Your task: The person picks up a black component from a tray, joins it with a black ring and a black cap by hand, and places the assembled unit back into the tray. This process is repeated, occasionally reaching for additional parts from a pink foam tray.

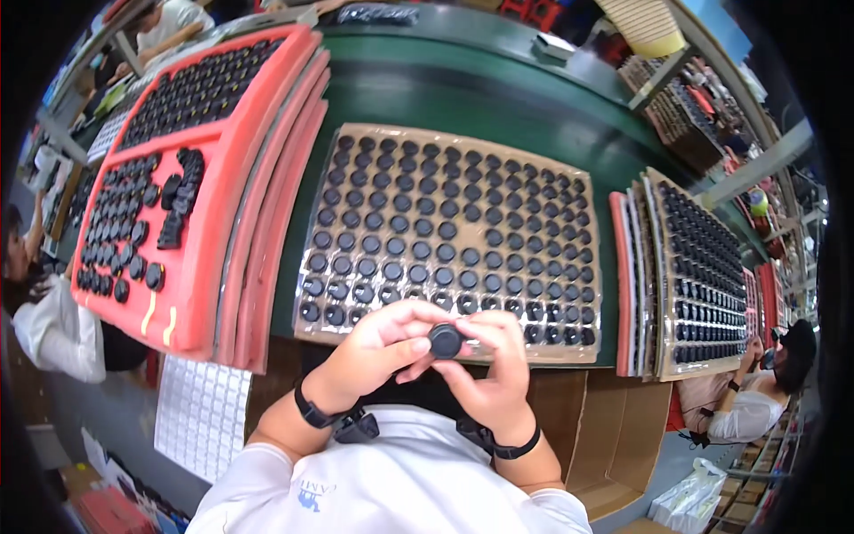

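Note:
Between both hands, in front of my chest, is a small round black cap-like part [446, 341], its flat face turned up. My left hand [391, 343] grips it from the left with thumb and fingers. From the other side the fingertips and thumb of my right hand [492, 356] close on the same part. Just beyond my hands lies a clear plastic tray [326, 334] on brown board, filled with rows of similar round black parts [449, 210]. One pocket [469, 236] near its middle has no part in it.
At the left stand stacked red foam trays [233, 214] with black parts on top. More part-filled trays [660, 267] are stacked at the right. All rest on a green bench [427, 76]. A cardboard box [614, 436] sits below the right front edge. Other people [765, 392] work on both sides.

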Motion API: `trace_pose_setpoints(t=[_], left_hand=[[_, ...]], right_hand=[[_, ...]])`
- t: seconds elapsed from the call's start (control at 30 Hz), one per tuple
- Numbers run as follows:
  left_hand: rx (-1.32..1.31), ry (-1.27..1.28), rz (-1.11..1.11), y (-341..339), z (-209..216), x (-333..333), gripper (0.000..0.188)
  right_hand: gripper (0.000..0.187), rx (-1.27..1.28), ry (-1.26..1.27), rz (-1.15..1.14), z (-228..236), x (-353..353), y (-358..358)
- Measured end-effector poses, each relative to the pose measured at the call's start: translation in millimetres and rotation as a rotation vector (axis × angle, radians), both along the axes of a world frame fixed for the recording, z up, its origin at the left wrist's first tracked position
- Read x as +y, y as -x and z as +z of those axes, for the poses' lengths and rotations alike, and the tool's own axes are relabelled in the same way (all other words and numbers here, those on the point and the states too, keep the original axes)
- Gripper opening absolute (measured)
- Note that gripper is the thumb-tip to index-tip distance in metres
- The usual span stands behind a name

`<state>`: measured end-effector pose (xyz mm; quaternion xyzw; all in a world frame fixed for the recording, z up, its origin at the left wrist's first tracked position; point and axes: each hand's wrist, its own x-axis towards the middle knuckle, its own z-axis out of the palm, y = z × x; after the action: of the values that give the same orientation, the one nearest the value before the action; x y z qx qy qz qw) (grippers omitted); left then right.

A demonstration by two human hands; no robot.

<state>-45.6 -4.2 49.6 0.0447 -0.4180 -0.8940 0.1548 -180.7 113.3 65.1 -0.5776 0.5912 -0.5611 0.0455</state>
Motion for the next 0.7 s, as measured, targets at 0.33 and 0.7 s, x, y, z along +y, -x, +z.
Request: trace_pose_setpoints(t=[0.33,0.7], left_hand=[[-0.052,0.039,0.011,-8,4,3,0.041],[-0.083,0.027,0.008,-8,4,2,0.042]], right_hand=[[0.041,-0.046,0.004,0.040,-11,1,-6],[0.042,-0.052,0.021,0.056,-15,1,-5]])
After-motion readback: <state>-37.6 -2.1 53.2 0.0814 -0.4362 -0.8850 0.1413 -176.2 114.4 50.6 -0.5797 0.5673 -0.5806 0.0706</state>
